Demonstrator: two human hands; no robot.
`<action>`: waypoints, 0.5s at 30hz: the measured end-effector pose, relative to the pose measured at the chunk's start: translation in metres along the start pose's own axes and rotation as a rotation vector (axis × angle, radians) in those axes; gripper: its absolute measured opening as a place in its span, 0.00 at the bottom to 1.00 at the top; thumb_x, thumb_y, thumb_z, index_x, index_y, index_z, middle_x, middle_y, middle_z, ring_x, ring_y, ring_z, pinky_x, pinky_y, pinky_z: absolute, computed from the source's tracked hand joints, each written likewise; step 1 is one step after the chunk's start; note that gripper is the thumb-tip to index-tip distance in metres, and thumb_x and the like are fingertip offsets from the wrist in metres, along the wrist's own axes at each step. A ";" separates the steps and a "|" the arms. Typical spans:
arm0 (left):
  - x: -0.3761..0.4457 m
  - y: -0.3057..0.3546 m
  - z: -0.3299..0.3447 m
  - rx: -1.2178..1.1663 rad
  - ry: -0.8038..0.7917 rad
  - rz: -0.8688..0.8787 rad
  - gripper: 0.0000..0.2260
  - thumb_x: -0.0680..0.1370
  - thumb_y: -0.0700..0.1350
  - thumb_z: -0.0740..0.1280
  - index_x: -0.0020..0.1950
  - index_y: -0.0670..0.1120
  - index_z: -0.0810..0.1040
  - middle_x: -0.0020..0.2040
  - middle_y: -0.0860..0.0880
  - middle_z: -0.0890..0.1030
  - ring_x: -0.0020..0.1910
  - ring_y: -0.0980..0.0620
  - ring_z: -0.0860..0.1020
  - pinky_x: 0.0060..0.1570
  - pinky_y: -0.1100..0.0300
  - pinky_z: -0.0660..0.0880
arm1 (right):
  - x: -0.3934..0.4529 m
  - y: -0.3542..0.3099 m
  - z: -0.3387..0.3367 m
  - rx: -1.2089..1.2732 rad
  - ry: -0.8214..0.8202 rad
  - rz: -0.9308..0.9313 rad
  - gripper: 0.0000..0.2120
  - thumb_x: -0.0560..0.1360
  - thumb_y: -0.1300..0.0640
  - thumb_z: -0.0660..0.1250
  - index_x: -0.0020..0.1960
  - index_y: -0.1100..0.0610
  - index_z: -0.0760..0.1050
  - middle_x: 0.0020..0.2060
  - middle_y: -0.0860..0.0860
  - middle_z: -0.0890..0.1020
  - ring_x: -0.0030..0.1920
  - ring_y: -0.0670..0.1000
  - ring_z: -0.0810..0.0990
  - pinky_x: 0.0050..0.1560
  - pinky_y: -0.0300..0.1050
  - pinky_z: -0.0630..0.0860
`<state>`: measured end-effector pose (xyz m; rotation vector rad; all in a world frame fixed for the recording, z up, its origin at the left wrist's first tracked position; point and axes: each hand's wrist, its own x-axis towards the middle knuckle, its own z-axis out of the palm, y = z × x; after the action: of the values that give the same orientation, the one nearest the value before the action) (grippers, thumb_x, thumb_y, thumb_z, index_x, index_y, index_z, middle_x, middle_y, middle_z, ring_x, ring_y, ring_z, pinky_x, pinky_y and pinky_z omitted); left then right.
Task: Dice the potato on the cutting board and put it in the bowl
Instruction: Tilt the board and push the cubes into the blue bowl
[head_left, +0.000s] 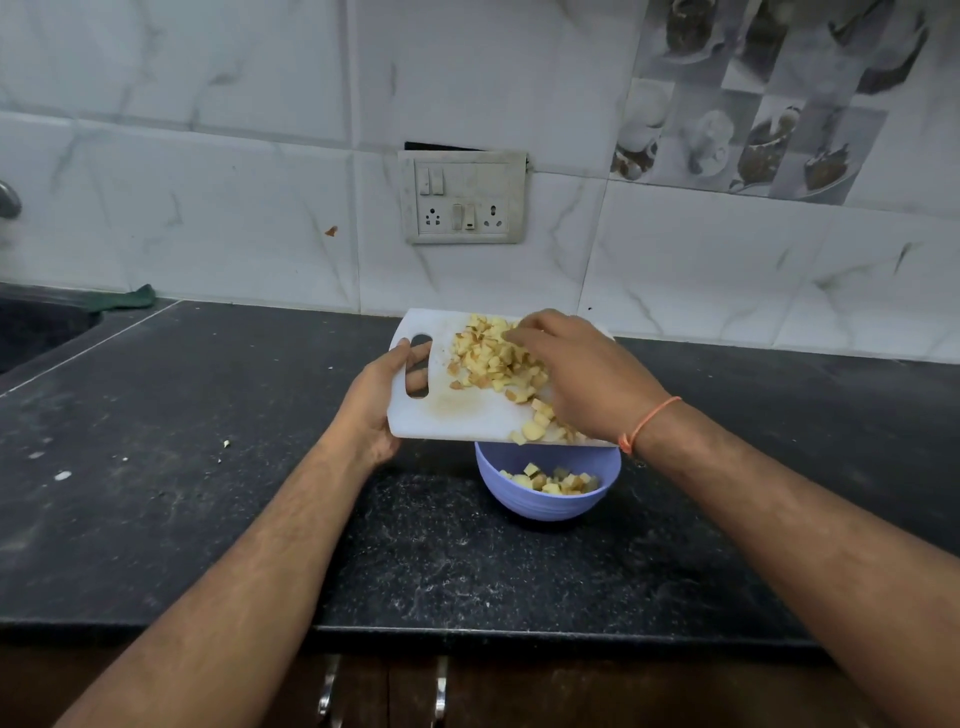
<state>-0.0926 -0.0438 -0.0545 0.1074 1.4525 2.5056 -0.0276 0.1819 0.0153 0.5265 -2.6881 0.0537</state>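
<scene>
My left hand (382, 400) grips the white cutting board (457, 410) by its handle hole and holds it tilted above the blue bowl (545, 499). A heap of diced potato (493, 358) lies on the board, with some pieces at its lower edge over the bowl. Several potato pieces (550, 480) lie inside the bowl. My right hand (576, 379) rests flat on the heap, fingers spread over the dice, holding nothing. An orange thread circles that wrist.
The black stone counter (208, 467) carries a few small crumbs at the left. A sink (36, 327) and a green cloth (130, 299) are at the far left. A switch panel (464, 197) sits on the tiled wall. Cabinet handles (384, 691) show below the counter edge.
</scene>
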 end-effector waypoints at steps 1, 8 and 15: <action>0.000 -0.001 0.001 -0.003 -0.001 0.000 0.22 0.89 0.53 0.55 0.74 0.40 0.76 0.33 0.50 0.84 0.31 0.54 0.83 0.34 0.59 0.81 | 0.002 -0.001 0.003 -0.004 -0.028 -0.013 0.34 0.74 0.70 0.65 0.77 0.49 0.69 0.67 0.47 0.72 0.64 0.53 0.71 0.58 0.46 0.73; 0.002 0.001 -0.003 0.016 0.006 -0.011 0.23 0.89 0.54 0.56 0.73 0.40 0.77 0.39 0.47 0.87 0.36 0.50 0.86 0.35 0.58 0.82 | -0.009 -0.010 0.001 -0.046 -0.147 -0.040 0.28 0.72 0.71 0.61 0.64 0.47 0.78 0.57 0.45 0.77 0.58 0.52 0.74 0.50 0.44 0.69; 0.000 0.001 0.000 0.017 0.017 -0.011 0.22 0.88 0.53 0.58 0.71 0.40 0.80 0.39 0.47 0.86 0.38 0.49 0.85 0.39 0.55 0.82 | 0.033 -0.046 0.007 -0.011 0.005 -0.183 0.24 0.77 0.64 0.63 0.71 0.48 0.75 0.60 0.48 0.77 0.58 0.54 0.74 0.56 0.50 0.75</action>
<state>-0.0923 -0.0446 -0.0536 0.0813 1.4773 2.4919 -0.0410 0.1269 0.0198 0.7655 -2.6216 -0.0105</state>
